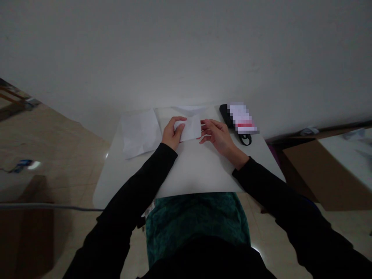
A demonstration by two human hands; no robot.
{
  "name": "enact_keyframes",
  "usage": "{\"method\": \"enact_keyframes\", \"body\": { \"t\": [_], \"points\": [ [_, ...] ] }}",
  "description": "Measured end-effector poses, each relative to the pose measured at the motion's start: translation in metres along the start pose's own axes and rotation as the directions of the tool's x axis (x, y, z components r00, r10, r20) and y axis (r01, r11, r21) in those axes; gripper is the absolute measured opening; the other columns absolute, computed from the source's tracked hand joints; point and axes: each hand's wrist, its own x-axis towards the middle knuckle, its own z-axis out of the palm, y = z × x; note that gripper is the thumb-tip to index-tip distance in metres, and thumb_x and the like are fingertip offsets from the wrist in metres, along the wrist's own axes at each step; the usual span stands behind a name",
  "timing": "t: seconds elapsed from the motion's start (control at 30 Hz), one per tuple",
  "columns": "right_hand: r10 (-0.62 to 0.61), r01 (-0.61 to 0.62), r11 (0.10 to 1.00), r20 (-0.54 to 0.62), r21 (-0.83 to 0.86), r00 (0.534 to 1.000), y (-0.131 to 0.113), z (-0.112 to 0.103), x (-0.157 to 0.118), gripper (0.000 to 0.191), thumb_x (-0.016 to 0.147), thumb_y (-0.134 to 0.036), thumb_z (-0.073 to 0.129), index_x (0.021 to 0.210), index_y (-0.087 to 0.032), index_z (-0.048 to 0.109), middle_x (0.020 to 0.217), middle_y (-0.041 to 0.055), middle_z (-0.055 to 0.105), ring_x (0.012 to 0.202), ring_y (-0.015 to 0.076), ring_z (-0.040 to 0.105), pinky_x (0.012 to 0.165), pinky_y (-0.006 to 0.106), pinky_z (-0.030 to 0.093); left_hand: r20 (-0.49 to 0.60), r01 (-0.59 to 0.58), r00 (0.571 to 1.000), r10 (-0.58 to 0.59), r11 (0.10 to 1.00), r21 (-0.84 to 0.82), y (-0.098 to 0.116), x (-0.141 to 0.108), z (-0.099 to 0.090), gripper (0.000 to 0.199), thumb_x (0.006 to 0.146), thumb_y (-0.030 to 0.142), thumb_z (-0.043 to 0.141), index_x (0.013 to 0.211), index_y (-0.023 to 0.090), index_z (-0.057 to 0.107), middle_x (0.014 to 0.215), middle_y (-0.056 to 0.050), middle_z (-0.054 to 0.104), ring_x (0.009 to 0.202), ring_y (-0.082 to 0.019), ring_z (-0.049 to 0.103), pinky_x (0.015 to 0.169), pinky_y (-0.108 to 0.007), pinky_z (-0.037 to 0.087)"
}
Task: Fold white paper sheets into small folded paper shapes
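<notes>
Above the white table (200, 174) I hold a small folded piece of white paper (190, 128). My left hand (173, 133) is closed on its left side, thumb on the front face and fingers curled round the upper edge. At the paper's right edge is my right hand (216, 135), its fingers bent and apart, the tips at or just beside the edge. Whether those tips touch the paper is hard to make out. A larger creased sheet of white paper (140, 133) lies to the left of my left hand. Another white sheet (190, 110) lies behind the folded piece.
A black case (226, 115) with a strap loop (245, 139) and a pixelated phone-like item (242, 118) lie at the table's back right. The wall (186, 54) rises directly behind. Cardboard (325, 174) stands at right. A grey cable (58, 207) runs at left.
</notes>
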Motion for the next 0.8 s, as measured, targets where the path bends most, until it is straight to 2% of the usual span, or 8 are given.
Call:
{"method": "enact_keyframes", "body": {
  "t": [0.23,0.33,0.43,0.5,0.57,0.63,0.7,0.8],
  "points": [
    [0.042,-0.049,0.994,0.066,0.103,0.997,-0.002,0.000,0.000,0.041,0.072,-0.054,0.078,0.082,-0.018,0.064,0.071,-0.0032,0.062,0.056,0.0086,0.063,0.043,0.020,0.054,-0.029,-0.039,0.999,0.042,0.995,0.097,-0.001,0.001,-0.002,0.029,0.087,0.043,0.061,0.108,0.022,0.064,0.070,0.000,0.056,0.060,-0.013,0.050,0.051,-0.021,0.040],
    [0.037,-0.045,0.989,0.062,0.137,0.997,0.001,0.000,0.001,0.035,0.075,-0.049,0.076,0.082,-0.018,0.063,0.070,-0.0037,0.060,0.056,0.0093,0.063,0.042,0.020,0.054,-0.060,-0.023,0.998,0.027,0.998,0.065,0.000,0.000,-0.001,0.029,0.087,0.043,0.060,0.108,0.023,0.063,0.068,0.002,0.054,0.053,-0.011,0.045,0.047,-0.021,0.037],
    [0.032,-0.039,0.993,0.063,0.112,0.997,0.004,-0.001,0.001,0.030,0.077,-0.043,0.073,0.091,-0.018,0.062,0.071,-0.0041,0.061,0.057,0.0094,0.063,0.043,0.020,0.054,-0.064,-0.010,0.998,0.014,0.999,0.051,0.002,0.000,-0.002,0.028,0.089,0.043,0.059,0.109,0.024,0.062,0.066,0.003,0.051,0.047,-0.009,0.041,0.043,-0.021,0.034],
    [0.001,-0.005,0.999,0.080,0.048,0.997,0.005,0.000,0.000,0.035,0.075,-0.038,0.073,0.102,-0.021,0.060,0.075,-0.0050,0.062,0.058,0.0088,0.062,0.044,0.021,0.056,-0.055,-0.035,0.998,0.041,0.994,0.106,0.002,0.000,-0.004,0.028,0.089,0.044,0.058,0.109,0.024,0.062,0.070,0.002,0.055,0.052,-0.011,0.047,0.048,-0.022,0.040],
    [-0.080,0.083,0.996,0.075,-0.045,0.994,0.004,0.003,-0.005,0.034,0.073,-0.032,0.073,0.101,-0.023,0.057,0.079,-0.0060,0.061,0.058,0.0082,0.060,0.045,0.022,0.058,-0.052,-0.101,0.992,0.114,0.972,0.212,0.002,0.000,-0.005,0.028,0.093,0.044,0.053,0.109,0.024,0.063,0.084,-0.002,0.063,0.069,-0.015,0.059,0.063,-0.026,0.050],
    [-0.202,0.203,0.964,0.022,-0.172,0.979,0.002,0.008,-0.011,0.021,0.074,-0.027,0.070,0.088,-0.023,0.056,0.081,-0.0054,0.056,0.062,0.0086,0.060,0.046,0.022,0.059,-0.057,-0.185,0.976,0.213,0.931,0.314,0.002,-0.003,-0.004,0.033,0.096,0.044,0.046,0.116,0.022,0.061,0.108,-0.008,0.066,0.101,-0.022,0.063,0.090,-0.036,0.052],
    [-0.328,0.299,0.893,-0.031,-0.336,0.944,0.001,0.012,-0.018,0.009,0.078,-0.024,0.065,0.080,-0.021,0.057,0.086,-0.0025,0.052,0.069,0.0101,0.061,0.051,0.023,0.061,-0.050,-0.254,0.957,0.287,0.906,0.339,0.003,-0.008,0.002,0.044,0.096,0.048,0.046,0.130,0.021,0.052,0.134,-0.014,0.056,0.130,-0.027,0.049,0.109,-0.046,0.041],
    [-0.432,0.368,0.766,0.002,-0.528,0.902,0.004,0.018,-0.027,0.009,0.082,-0.022,0.059,0.087,-0.021,0.067,0.096,0.0022,0.050,0.080,0.0131,0.059,0.054,0.025,0.062,-0.020,-0.283,0.956,0.292,0.938,0.198,0.008,-0.021,0.017,0.077,0.087,0.061,0.059,0.147,0.023,0.030,0.157,-0.018,0.032,0.144,-0.032,0.035,0.110,-0.050,0.041]
  ]
}}
